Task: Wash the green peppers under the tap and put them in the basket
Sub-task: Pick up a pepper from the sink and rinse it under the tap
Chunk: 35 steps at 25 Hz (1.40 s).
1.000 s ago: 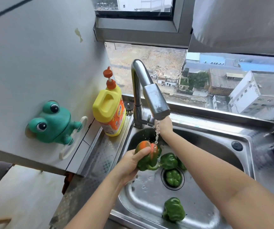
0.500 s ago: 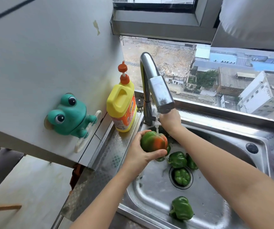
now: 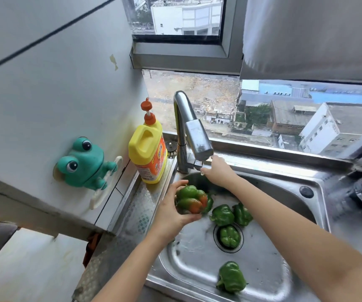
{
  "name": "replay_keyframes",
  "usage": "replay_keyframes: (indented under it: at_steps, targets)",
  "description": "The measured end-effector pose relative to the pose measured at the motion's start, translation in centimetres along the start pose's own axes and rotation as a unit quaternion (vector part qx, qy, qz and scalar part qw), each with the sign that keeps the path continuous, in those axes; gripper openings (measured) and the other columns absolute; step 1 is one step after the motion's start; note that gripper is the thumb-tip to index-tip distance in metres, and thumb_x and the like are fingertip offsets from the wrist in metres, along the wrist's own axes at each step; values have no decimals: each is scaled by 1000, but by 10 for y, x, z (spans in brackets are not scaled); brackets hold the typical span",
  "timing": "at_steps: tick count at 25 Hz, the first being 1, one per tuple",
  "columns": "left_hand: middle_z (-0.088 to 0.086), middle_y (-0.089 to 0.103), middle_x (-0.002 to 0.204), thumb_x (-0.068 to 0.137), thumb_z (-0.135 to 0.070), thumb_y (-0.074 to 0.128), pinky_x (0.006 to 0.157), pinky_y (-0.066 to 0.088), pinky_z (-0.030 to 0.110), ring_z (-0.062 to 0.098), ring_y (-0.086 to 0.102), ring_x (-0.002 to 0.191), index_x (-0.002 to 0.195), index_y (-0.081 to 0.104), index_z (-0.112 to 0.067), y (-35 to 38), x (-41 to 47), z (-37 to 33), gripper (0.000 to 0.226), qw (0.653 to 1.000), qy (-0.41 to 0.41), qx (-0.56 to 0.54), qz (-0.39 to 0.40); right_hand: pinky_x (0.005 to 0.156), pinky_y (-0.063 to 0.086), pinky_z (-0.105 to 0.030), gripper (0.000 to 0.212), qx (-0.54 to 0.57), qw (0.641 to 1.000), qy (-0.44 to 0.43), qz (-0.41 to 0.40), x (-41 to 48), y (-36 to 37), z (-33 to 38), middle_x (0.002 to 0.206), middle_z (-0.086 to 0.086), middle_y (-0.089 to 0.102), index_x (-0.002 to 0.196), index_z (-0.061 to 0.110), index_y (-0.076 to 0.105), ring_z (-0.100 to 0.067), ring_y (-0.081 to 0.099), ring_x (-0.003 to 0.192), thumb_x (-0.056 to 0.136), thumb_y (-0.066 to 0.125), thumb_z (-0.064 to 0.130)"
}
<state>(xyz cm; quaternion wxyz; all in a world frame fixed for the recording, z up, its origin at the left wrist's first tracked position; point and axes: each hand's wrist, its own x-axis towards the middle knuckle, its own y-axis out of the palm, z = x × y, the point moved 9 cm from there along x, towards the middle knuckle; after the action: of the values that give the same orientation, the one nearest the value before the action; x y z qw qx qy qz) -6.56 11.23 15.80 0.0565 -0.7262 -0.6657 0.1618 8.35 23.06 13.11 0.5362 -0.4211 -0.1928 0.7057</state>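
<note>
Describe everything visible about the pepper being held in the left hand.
The held pepper is a lobed bell pepper, mostly green with an orange-red patch on its lower right side, its skin glossy. The left hand cups it from the left and below, thumb over the top, above the left part of the sink. It sits below and left of the tap; no water stream is visible on it.

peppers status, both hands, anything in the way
Left hand holds a green-and-orange pepper over the sink. Right hand on the tap lever. Four peppers loose in the sink. No basket in view.
</note>
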Motion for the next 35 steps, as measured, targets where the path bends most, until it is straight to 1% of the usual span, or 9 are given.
replay_keyframes:
  at_steps: [4, 8, 14, 17, 21, 24, 26, 30, 35]
  targets:
    - [-17, 49, 117, 58, -24, 90, 98, 47, 26, 9, 52, 115, 133, 31, -32, 23, -12, -8, 96, 995, 9, 97, 36, 88, 54, -38, 56, 129, 981, 20, 140, -59, 5, -17, 130, -9, 54, 140, 15, 37, -24, 63, 102, 94, 47, 46]
    - [-4, 49, 124, 63, -29, 86, 95, 40, 19, 11, 47, 115, 140, 27, -25, 51, -24, -38, 97, 967, 108, 222, 59, 92, 55, -38, 80, 152, 941, 30, 302, -117, 14, -34, 113, -16, 68, 123, 7, 59, -25, 71, 96, 80, 47, 73]
    - [-3, 49, 130, 66, -25, 84, 103, 37, 20, 3, 43, 118, 140, 36, -21, 97, -50, -82, 88, 926, 243, 265, 117, 94, 52, -40, 53, 228, 917, 41, 325, -159, -10, -70, 100, -8, 72, 110, 8, 62, -22, 70, 90, 85, 56, 55]
    - [0, 48, 132, 68, -26, 83, 103, 42, 24, 10, 46, 121, 139, 36, -24, 114, -53, -90, 85, 901, 297, 285, 139, 92, 53, -41, 52, 263, 920, 57, 286, -173, -19, -83, 107, -9, 71, 112, 8, 62, -24, 69, 95, 83, 64, 50]
    - [-2, 41, 134, 70, -32, 81, 102, 42, 22, 13, 47, 121, 136, 41, -22, 134, -54, -97, 78, 849, 357, 344, 183, 81, 54, -33, 53, 220, 956, 74, 179, -185, -32, -93, 113, -9, 69, 119, 15, 60, -20, 69, 86, 81, 66, 51]
    - [-4, 38, 132, 71, -30, 81, 100, 45, 23, 12, 50, 113, 137, 40, -25, 132, -46, -92, 78, 842, 324, 369, 223, 78, 56, -33, 62, 208, 971, 98, 71, -198, -34, -101, 107, -5, 68, 115, 20, 56, -20, 69, 91, 65, 75, 52]
    - [-6, 43, 122, 73, -26, 79, 91, 49, 23, 11, 56, 98, 133, 40, -27, 126, -39, -87, 72, 853, 272, 382, 230, 82, 55, -31, 66, 207, 973, 94, -36, -212, -40, -106, 109, 0, 63, 117, 24, 51, -18, 64, 95, 61, 82, 37]
    - [1, 64, 98, 80, -25, 72, 66, 47, 27, 15, 57, 75, 111, 45, -19, 120, -39, -68, 41, 833, 217, 443, 251, 97, 42, -37, 72, 11, 976, 62, -209, -257, -42, -93, 120, 2, 58, 126, 30, 46, -19, 51, 110, 65, 83, 31]
    - [3, 62, 108, 84, -33, 66, 75, 47, 29, 19, 60, 92, 118, 46, -18, 139, -62, -60, 42, 834, 234, 402, 297, 104, 23, -36, 72, -109, 954, 73, -269, -305, -20, -99, 134, 7, 50, 132, 29, 45, -22, 32, 124, 68, 79, 31]
